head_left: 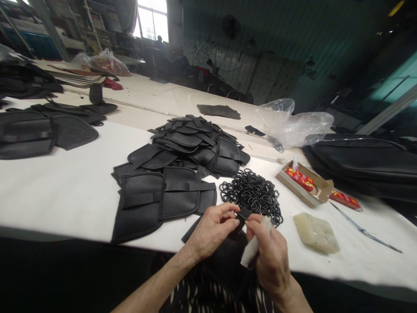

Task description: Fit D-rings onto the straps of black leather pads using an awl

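My left hand [213, 228] pinches the end of a black strap [243, 213] between thumb and fingers. From the other side, my right hand [273, 256] closes on the same strap end and also keeps a small white tube [251, 250] in its grip. Below the strap, a black leather piece [224, 261] hangs over my lap at the table edge, partly hidden by the hands. Just beyond my fingers lies a heap of black D-rings [252, 191]. Black leather pouches with straps [180, 195] are piled to the left of them.
An open cardboard box [317, 200] with red packets stands to the right, another red packet [345, 200] beside it. Nearer lie a yellowish waxy block [316, 232] and a thin metal tool [365, 230]. Behind are plastic bags [293, 124] and a black bag [365, 165]. More leather pieces [29, 132] lie left.
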`<control>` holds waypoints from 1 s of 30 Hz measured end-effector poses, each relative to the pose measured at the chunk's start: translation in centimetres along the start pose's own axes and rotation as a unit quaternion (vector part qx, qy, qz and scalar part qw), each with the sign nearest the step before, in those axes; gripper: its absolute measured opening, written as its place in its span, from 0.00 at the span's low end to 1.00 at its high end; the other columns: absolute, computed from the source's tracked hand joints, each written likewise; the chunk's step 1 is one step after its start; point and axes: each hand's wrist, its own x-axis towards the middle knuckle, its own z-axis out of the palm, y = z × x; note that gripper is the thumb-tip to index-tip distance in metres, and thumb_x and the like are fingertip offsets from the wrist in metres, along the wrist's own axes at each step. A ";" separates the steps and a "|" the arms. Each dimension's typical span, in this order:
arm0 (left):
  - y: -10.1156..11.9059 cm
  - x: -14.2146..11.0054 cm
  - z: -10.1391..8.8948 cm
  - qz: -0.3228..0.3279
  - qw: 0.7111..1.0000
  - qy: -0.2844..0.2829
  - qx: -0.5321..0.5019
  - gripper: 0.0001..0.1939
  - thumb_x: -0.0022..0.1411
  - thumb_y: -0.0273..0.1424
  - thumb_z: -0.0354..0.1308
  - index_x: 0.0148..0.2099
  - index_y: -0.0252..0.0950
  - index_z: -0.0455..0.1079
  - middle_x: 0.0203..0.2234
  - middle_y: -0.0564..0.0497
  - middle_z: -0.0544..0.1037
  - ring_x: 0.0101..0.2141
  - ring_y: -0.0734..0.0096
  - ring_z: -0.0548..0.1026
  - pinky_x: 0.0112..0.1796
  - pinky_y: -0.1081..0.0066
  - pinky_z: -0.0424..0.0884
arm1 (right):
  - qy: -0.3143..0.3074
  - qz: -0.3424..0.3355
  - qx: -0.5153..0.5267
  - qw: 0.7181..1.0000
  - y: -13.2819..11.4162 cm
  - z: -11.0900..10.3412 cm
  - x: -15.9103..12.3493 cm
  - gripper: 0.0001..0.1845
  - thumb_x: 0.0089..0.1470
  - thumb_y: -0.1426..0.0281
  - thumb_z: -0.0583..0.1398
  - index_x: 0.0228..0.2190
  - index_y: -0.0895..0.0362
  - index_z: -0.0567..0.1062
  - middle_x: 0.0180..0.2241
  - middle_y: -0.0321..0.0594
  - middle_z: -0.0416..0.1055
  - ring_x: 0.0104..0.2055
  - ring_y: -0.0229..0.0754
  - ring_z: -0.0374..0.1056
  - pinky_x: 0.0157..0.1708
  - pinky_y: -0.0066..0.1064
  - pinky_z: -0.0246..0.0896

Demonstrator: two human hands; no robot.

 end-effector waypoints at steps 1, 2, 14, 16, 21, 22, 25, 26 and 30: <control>0.0 0.0 0.0 0.003 1.000 0.000 -0.002 0.12 0.55 0.28 0.55 0.42 0.33 0.68 0.22 0.56 0.68 0.23 0.77 0.61 0.27 0.74 0.57 | -0.004 -0.029 -0.024 0.999 0.1 0.0 0.0 0.09 0.58 0.74 0.53 0.34 0.55 0.73 0.33 0.43 0.71 0.30 0.42 0.66 0.28 0.32 0.61; 0.1 0.0 0.0 0.006 1.000 -0.001 -0.006 0.11 0.54 0.28 0.55 0.42 0.33 0.68 0.22 0.57 0.68 0.23 0.78 0.61 0.26 0.74 0.56 | -0.010 -0.058 -0.054 0.997 0.2 -0.1 0.0 0.08 0.58 0.75 0.53 0.36 0.56 0.73 0.34 0.46 0.71 0.31 0.43 0.66 0.29 0.33 0.61; 0.6 0.0 0.0 0.000 1.000 -0.017 -0.018 0.08 0.54 0.26 0.55 0.38 0.32 0.71 0.25 0.53 0.74 0.27 0.74 0.69 0.31 0.73 0.62 | 0.018 0.247 0.103 0.963 0.0 -3.3 3.4 0.03 0.57 0.68 0.57 0.32 0.52 0.65 0.22 0.31 0.65 0.24 0.36 0.61 0.25 0.26 0.58; 0.7 0.0 0.0 0.007 1.000 -0.021 -0.017 0.07 0.55 0.26 0.55 0.37 0.32 0.72 0.26 0.52 0.74 0.28 0.73 0.70 0.32 0.73 0.63 | -0.030 0.295 0.180 0.938 -0.1 -3.6 3.8 0.06 0.56 0.65 0.58 0.32 0.52 0.64 0.21 0.29 0.65 0.24 0.36 0.61 0.27 0.26 0.57; 0.7 -0.1 -0.1 0.019 0.999 -0.023 -0.012 0.09 0.55 0.25 0.55 0.38 0.33 0.75 0.27 0.52 0.75 0.29 0.73 0.70 0.33 0.73 0.64 | -0.119 0.337 0.307 0.882 0.5 -3.9 4.2 0.11 0.54 0.64 0.60 0.31 0.52 0.62 0.26 0.30 0.67 0.25 0.34 0.59 0.27 0.26 0.54; 0.6 -0.1 -0.2 0.021 0.999 -0.024 -0.013 0.10 0.55 0.25 0.55 0.39 0.34 0.75 0.27 0.52 0.76 0.29 0.73 0.70 0.34 0.73 0.64 | -0.127 0.337 0.306 0.881 0.6 -4.0 4.3 0.11 0.54 0.64 0.60 0.31 0.53 0.62 0.26 0.30 0.67 0.25 0.33 0.58 0.27 0.26 0.54; 0.5 -0.1 -0.3 0.021 0.999 -0.025 -0.005 0.11 0.55 0.25 0.55 0.39 0.35 0.76 0.27 0.52 0.76 0.29 0.72 0.70 0.34 0.73 0.64 | -0.142 0.328 0.269 0.895 0.3 -4.4 4.8 0.11 0.54 0.64 0.60 0.29 0.53 0.61 0.23 0.28 0.65 0.24 0.34 0.58 0.26 0.26 0.53; 0.4 -0.1 -0.3 0.021 1.000 -0.021 0.002 0.11 0.55 0.26 0.55 0.39 0.35 0.76 0.27 0.53 0.76 0.29 0.72 0.70 0.34 0.73 0.64 | -0.148 0.323 0.256 0.899 0.1 -4.5 4.9 0.11 0.54 0.64 0.59 0.29 0.53 0.61 0.21 0.28 0.64 0.24 0.34 0.58 0.25 0.26 0.54; 0.3 0.0 -0.4 0.018 0.999 -0.009 0.029 0.10 0.54 0.26 0.55 0.36 0.36 0.77 0.27 0.53 0.77 0.29 0.71 0.70 0.34 0.73 0.64 | -0.176 0.307 0.229 0.907 -0.7 -5.0 5.4 0.10 0.54 0.64 0.58 0.28 0.54 0.62 0.20 0.28 0.64 0.24 0.35 0.59 0.26 0.27 0.55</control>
